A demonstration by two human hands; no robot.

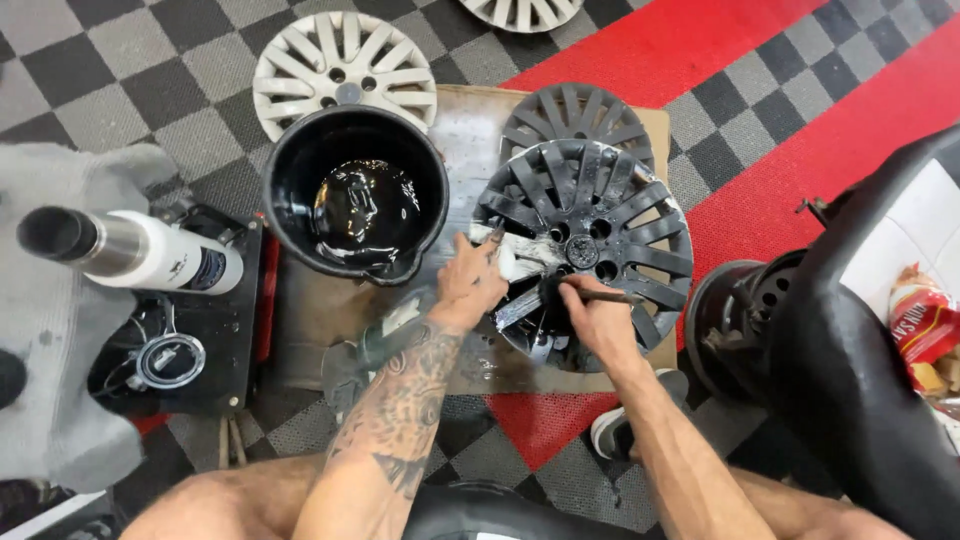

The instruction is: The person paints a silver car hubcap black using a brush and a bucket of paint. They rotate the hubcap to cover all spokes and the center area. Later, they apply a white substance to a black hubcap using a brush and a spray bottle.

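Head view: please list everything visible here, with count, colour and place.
Hubcap being painted: 1, wet black with a bare silver patch, on the cardboard at centre.
Second dark hubcap: 1, grey-black, behind the first, partly covered by it.
Silver hubcaps: 2, one behind the bucket, one cut off at the top edge.
Bucket: 1, black, holding glossy black paint, left of the painted hubcap.
Cardboard sheet: 1, brown, under bucket and hubcaps.
Flask: 1, white and steel, lying on a black case at left.
Grey cloth: 1, far left.
Tyre with steel wheel: 1, black, right.
Floor tiles: grey-black checks and red.
Left hand: steadying the hubcap's rim.
Right hand: holding a brush against the hubcap.
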